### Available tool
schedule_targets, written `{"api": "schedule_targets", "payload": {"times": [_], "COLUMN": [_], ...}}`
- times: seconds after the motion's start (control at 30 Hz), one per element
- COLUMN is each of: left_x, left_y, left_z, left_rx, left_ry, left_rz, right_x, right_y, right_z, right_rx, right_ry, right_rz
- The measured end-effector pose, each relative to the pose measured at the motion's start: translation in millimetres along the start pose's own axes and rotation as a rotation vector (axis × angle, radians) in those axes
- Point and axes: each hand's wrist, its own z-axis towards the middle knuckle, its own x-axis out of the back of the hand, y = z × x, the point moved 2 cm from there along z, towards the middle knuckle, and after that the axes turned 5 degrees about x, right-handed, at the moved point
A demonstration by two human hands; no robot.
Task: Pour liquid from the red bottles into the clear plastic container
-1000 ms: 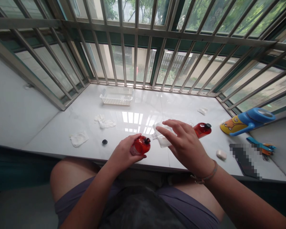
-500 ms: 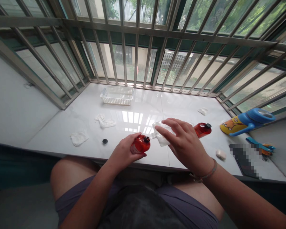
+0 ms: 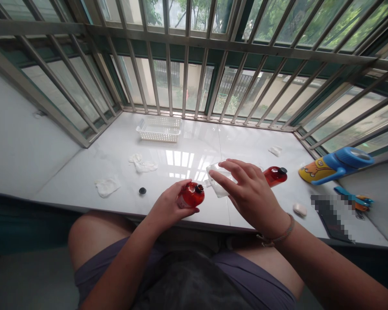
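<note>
My left hand (image 3: 171, 200) is wrapped round a red translucent bottle (image 3: 192, 196), its dark open neck tilted to the right. My right hand (image 3: 248, 183) grips a clear refill pouch or soft bottle (image 3: 218, 181) tipped on its side. The clear container's spout points left, right at the red bottle's mouth; I cannot tell whether it is inside or just touching. A black cap (image 3: 142, 190) lies on the counter left of my left hand. Behind my right hand lies a second red bottle (image 3: 276, 175) with a black cap on.
A white perforated basket (image 3: 158, 131) stands at the back of the white counter (image 3: 194, 150). Crumpled tissues (image 3: 107, 187) lie at left. On the right are a blue and yellow water bottle (image 3: 336, 163), a small whitish case (image 3: 299, 209) and a black phone (image 3: 331, 219). Window bars close off the back.
Both hands hold almost the same pose. The clear container has shifted very slightly left; the red bottle has barely moved.
</note>
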Motion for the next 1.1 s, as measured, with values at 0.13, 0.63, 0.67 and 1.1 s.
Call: {"api": "schedule_targets", "payload": {"times": [0.13, 0.63, 0.67, 1.1], "left_x": [0, -3, -3, -6], "left_y": [2, 7, 8, 19], "left_z": [0, 4, 4, 7], "left_rx": [0.005, 0.007, 0.007, 0.026], "left_ry": [0.001, -0.015, -0.015, -0.021], "left_rz": [-0.016, -0.061, -0.068, -0.193], "right_x": [1, 6, 7, 12], "right_y": [0, -2, -2, -2], "right_z": [1, 6, 7, 10], "right_rx": [0.006, 0.043, 0.043, 0.018], "right_ry": [-0.001, 0.026, 0.028, 0.007], "right_rz": [-0.010, -0.011, -0.012, -0.027]}}
